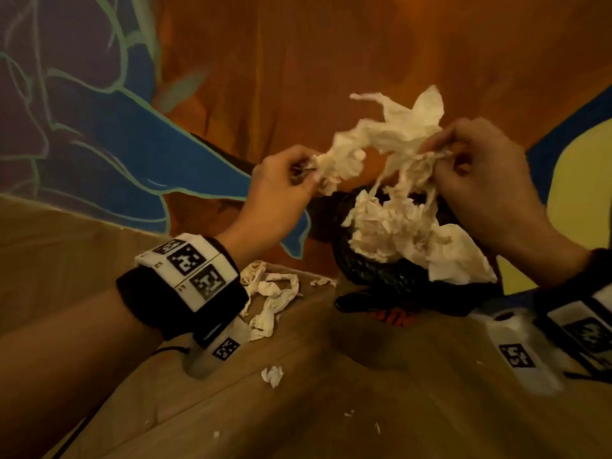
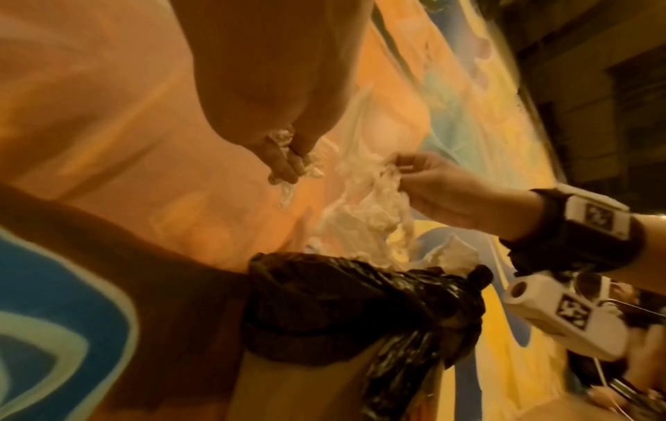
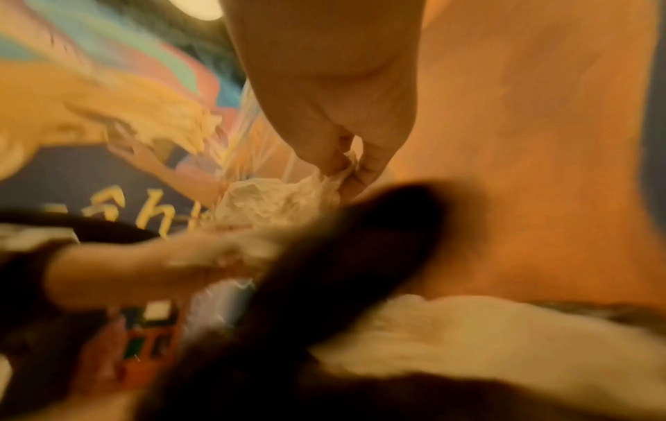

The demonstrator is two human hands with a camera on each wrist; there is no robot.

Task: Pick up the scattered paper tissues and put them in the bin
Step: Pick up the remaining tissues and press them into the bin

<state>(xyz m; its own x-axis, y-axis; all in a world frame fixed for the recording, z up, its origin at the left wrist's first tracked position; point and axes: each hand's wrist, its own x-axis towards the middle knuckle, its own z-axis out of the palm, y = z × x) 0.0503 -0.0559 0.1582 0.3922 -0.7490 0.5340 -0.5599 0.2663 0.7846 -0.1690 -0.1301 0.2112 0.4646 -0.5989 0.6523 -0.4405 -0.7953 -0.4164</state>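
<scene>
Both hands hold a crumpled bunch of white tissues (image 1: pixel 394 140) above the bin (image 1: pixel 371 276), which is lined with a black bag (image 2: pixel 346 299) and heaped with tissues (image 1: pixel 390 226). My left hand (image 1: pixel 288 180) pinches the left end of the bunch (image 2: pixel 310 168). My right hand (image 1: pixel 473 164) pinches its right end (image 3: pixel 338 173). Strands hang from the bunch down onto the heap. A twisted pile of tissues (image 1: pixel 271 299) lies on the floor beside my left wrist. A small scrap (image 1: pixel 272 376) lies nearer to me.
A painted wall (image 1: pixel 298 77) in orange, blue and yellow stands right behind the bin. The wooden floor (image 1: pixel 331 409) carries a few tiny white crumbs (image 1: pixel 349 414). The right wrist view is heavily blurred.
</scene>
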